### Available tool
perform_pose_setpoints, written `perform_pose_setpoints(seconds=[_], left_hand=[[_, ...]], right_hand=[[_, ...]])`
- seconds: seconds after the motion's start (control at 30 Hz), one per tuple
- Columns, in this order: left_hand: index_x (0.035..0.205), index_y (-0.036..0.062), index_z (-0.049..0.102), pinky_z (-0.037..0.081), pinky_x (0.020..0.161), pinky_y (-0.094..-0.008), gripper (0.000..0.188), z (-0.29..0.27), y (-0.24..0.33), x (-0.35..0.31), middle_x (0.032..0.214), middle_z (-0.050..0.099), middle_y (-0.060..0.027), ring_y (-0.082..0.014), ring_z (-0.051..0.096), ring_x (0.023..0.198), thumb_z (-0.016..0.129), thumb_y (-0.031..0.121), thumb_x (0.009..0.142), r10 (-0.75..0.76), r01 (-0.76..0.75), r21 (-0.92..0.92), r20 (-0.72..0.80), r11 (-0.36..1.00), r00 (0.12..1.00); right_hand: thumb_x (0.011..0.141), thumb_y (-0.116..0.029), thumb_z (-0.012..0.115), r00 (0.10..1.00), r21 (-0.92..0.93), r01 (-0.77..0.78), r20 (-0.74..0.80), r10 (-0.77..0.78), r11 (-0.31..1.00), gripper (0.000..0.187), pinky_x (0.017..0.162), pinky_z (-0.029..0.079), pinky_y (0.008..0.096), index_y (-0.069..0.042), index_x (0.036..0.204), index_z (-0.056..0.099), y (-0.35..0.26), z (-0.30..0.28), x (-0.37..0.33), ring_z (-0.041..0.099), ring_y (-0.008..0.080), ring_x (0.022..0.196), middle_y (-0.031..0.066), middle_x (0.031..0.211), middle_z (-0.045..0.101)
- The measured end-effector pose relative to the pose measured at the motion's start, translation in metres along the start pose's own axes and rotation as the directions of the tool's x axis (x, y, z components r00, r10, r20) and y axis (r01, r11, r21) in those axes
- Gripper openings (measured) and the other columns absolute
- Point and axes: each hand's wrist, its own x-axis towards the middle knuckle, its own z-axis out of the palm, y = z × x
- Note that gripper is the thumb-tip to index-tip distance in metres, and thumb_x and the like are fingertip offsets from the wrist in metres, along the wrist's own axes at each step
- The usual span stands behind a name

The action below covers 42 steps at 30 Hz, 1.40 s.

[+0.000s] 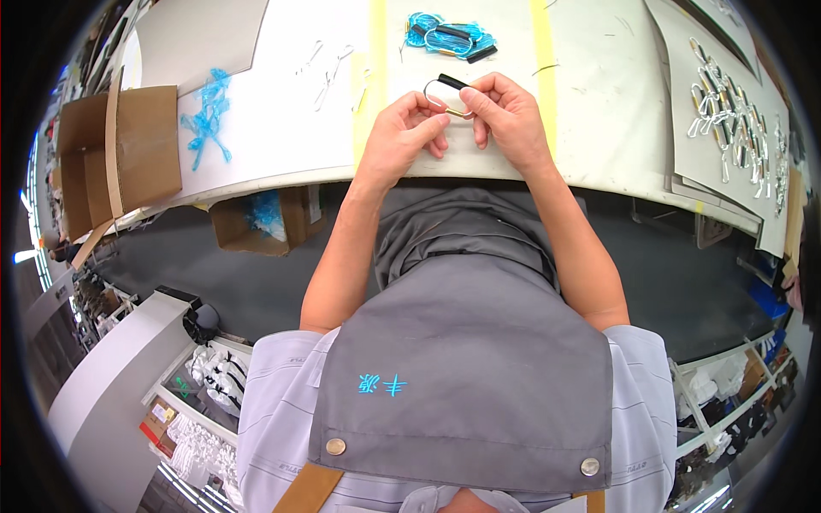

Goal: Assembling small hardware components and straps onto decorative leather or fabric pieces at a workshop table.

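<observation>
Two hands hold one metal carabiner [446,96] above the white desk [282,128]. The left hand [402,128] pinches its brass-coloured lower bar; the right hand [506,115] pinches beside the black sleeve. It looks light, rigid and smooth, likely slippery; the sleeve offers the better hold.

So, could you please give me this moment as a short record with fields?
Left hand: left hand pinches the wire loop from its left side
Right hand: right hand grips the loop's right side, near its black sleeve
Surface: white table with yellow tape strips
Beyond hands: pile of blue-wrapped loops
Left side: blue wrappers, open cardboard box
Right side: rows of finished loops on grey sheets
</observation>
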Motion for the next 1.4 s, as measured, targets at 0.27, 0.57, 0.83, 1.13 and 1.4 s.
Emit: perform_pose_setpoints(seconds=[0.27,0.57,0.83,1.13,1.4], left_hand=[[0.097,-0.003,0.06,0.048,0.064,-0.0269,0.023,-0.029,0.011,0.005,0.08,0.06,-0.0066,-0.0126,0.056,0.069,0.067,0.012,0.081,0.373,-0.102,0.529,-0.437,0.842,0.819],[0.094,-0.002,0.061,0.047,0.072,-0.034,0.028,-0.056,0.021,0.025,0.079,0.062,-0.0116,-0.0262,0.06,0.077,0.069,0.02,0.079,0.249,0.198,0.859,-0.345,0.471,0.905],[0.089,-0.0006,0.056,0.047,0.064,-0.0228,0.015,-0.021,0.025,0.003,0.077,0.061,-0.0044,-0.0101,0.058,0.068,0.062,0.013,0.089,0.132,-0.087,0.18,-0.259,0.98,0.957],[0.098,-0.0001,0.055,0.042,0.068,-0.0214,0.014,0.005,0.003,0.0,0.08,0.056,-0.003,-0.0087,0.053,0.072,0.054,0.013,0.094,0.178,-0.161,0.086,-0.251,0.983,0.951],[0.103,-0.0016,0.055,0.046,0.072,-0.0284,0.016,0.004,0.0,0.002,0.087,0.057,-0.0064,-0.0138,0.055,0.073,0.052,0.011,0.094,0.075,-0.119,-0.246,-0.183,0.962,0.98]], right_hand=[[0.09,-0.014,0.061,0.999,-0.008,-0.035,-0.034,0.035,0.999,0.013,0.04,0.036,0.0176,-0.002,0.089,0.058,-0.003,0.001,-0.001,0.048,0.0052,0.043,0.0037,0.067,0.059],[0.09,-0.014,0.061,0.999,0.049,-0.021,-0.034,0.023,0.999,0.014,0.042,0.041,0.0196,-0.001,0.093,0.056,-0.001,0.0,-0.002,0.052,0.0076,0.045,0.0061,0.07,0.061],[0.09,-0.015,0.061,1.0,0.084,-0.011,0.001,0.011,0.996,0.015,0.046,0.045,0.0212,-0.002,0.088,0.054,-0.002,-0.003,-0.001,0.057,0.0096,0.049,0.0085,0.073,0.063],[0.09,-0.016,0.061,1.0,0.088,0.005,0.019,-0.007,0.996,0.017,0.046,0.047,0.0225,-0.001,0.087,0.053,-0.001,-0.005,0.0,0.058,0.0105,0.049,0.0104,0.073,0.064],[0.091,-0.015,0.06,1.0,0.103,0.016,0.003,-0.017,0.995,0.015,0.046,0.046,0.0223,-0.002,0.086,0.054,0.0,-0.006,0.0,0.057,0.0107,0.049,0.0101,0.074,0.064]])
